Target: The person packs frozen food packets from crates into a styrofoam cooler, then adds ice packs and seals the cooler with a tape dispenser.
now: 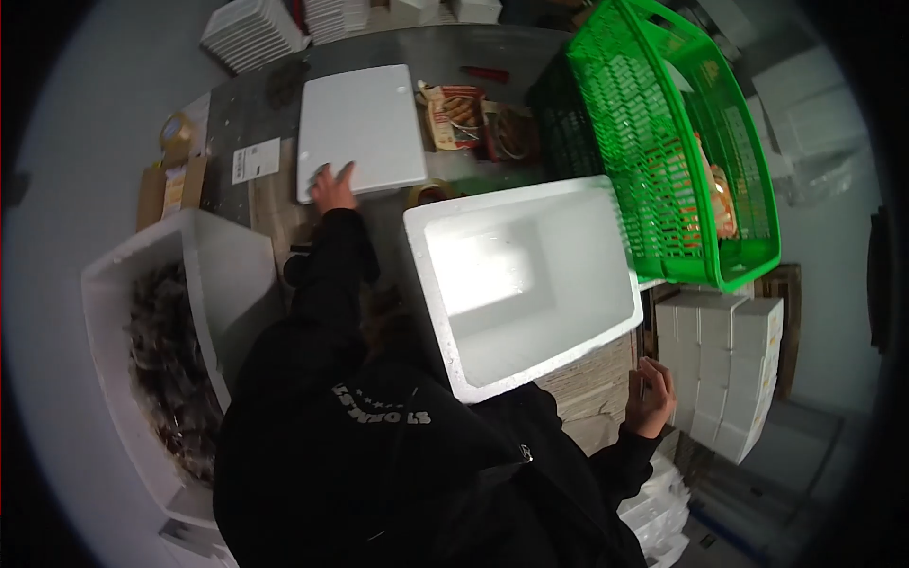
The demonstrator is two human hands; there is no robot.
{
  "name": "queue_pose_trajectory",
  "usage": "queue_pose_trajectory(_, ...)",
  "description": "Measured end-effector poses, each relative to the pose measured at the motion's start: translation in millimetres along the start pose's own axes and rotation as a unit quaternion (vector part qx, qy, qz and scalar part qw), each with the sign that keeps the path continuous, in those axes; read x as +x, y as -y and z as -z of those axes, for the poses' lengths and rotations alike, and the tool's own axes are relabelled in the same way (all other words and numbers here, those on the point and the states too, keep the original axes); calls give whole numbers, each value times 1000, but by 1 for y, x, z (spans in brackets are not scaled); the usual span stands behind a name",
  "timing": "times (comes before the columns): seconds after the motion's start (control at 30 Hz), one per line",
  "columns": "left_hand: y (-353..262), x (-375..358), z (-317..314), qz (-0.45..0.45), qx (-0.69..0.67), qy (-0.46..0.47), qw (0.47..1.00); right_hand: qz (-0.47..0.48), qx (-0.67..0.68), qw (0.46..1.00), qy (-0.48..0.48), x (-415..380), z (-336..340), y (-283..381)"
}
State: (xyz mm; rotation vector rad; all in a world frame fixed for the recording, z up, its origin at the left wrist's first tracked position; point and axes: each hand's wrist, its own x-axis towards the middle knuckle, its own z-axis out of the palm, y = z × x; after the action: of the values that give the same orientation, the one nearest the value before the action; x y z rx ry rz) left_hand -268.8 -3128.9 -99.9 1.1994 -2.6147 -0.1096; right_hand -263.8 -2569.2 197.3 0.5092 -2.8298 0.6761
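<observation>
My left hand rests with spread fingers on the near left corner of a white foam lid, which lies flat on the table. A white foam box stands in front of my body with its open top toward me, and no contents show inside it. Off its right side, my right hand hangs in the air with loosely bent fingers and nothing visible in it. Beyond the box, two food packets, one showing sausages and a darker one, lie right of the lid.
A green plastic basket with packets inside stands tilted at the right. To my left is a foam box holding dark material. A printed label, a tape roll and a red-handled object lie around. White boxes are stacked at right.
</observation>
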Motion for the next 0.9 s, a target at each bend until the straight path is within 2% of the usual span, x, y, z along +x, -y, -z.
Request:
queue_pose_trajectory(0.03, 5, 2, 3, 19, -11, 15, 1000, 41, -45, 998, -20, -4, 1, -7)
queue_pose_trajectory(0.1, 8, 6, 17, 61, 2, 100, 993, 22, -41, 999, -29, -12, 7, -13)
queue_pose_trajectory(0.13, 7, 8, 28, 57, 8, 135, 989, 13, -36, 999, -32, -15, 11, -17)
queue_pose_trajectory(0.17, 19, 14, 13, 37, -39, 135, 989, 19, -41, 998, -45, -15, 16, -23)
queue_pose_trajectory(0.2, 16, 15, 19, -11, -113, 56, 992, 7, -40, 998, -56, -12, 25, -25)
queue_pose_trajectory(0.23, 25, 29, 9, -139, -262, -27, 954, 15, -41, 996, -73, -5, 37, -30)
queue_pose_trajectory(0.27, 0, 28, 46, -105, -337, -32, 935, 25, -41, 995, -86, 5, 49, -36)
queue_pose_trajectory(0.3, -28, 24, 88, -104, -452, -4, 886, 45, -29, 992, -116, 21, 64, -35)
queue_pose_trajectory(0.33, -58, 12, 143, -77, -499, 66, 860, 68, -15, 987, -142, 40, 80, -34)
queue_pose_trajectory(0.37, -82, -3, 180, -120, -536, 91, 831, 98, -3, 982, -161, 59, 95, -39)
queue_pose_trajectory(0.4, -102, -20, 215, -174, -464, 147, 856, 130, 12, 975, -180, 79, 109, -46)
queue_pose_trajectory(0.43, -127, -41, 250, -280, -368, 142, 875, 165, 23, 967, -191, 101, 120, -51)
queue_pose_trajectory(0.47, -132, -47, 246, -402, -291, 117, 860, 203, 36, 957, -202, 127, 129, -54)
queue_pose_trajectory(0.5, -149, -67, 262, -377, -194, 158, 892, 206, 61, 962, -170, 155, 137, -54)
queue_pose_trajectory(0.53, -161, -83, 271, -385, -116, 159, 902, 211, 88, 964, -137, 186, 139, -56)
queue_pose_trajectory(0.57, -167, -93, 275, -383, -102, 150, 906, 223, 142, 961, -79, 225, 133, -63)
queue_pose_trajectory(0.6, -173, -103, 280, -381, -85, 143, 909, 247, 66, 966, -34, 265, 125, -71)
queue_pose_trajectory(0.63, -178, -112, 288, -380, -70, 141, 911, 224, 7, 972, 64, 307, 114, -80)
queue_pose_trajectory(0.67, -184, -119, 294, -366, -139, 107, 914, 233, -42, 966, 99, 354, 85, -104)
queue_pose_trajectory(0.7, -191, -126, 301, -350, -207, 73, 911, 169, -38, 969, 175, 397, 50, -132)
queue_pose_trajectory(0.73, -199, -133, 309, -350, -193, 70, 914, 105, -33, 962, 252, 434, 16, -154)
queue_pose_trajectory(0.8, -216, -150, 327, -306, -253, 25, 918, -8, 50, 868, 493, 480, -31, -193)
queue_pose_trajectory(0.83, -218, -160, 327, -262, -271, 8, 926, 2, 46, 869, 493, 479, -36, -194)
queue_pose_trajectory(0.9, -217, -174, 327, -248, -310, -48, 917, 20, 37, 869, 493, 474, -46, -192)
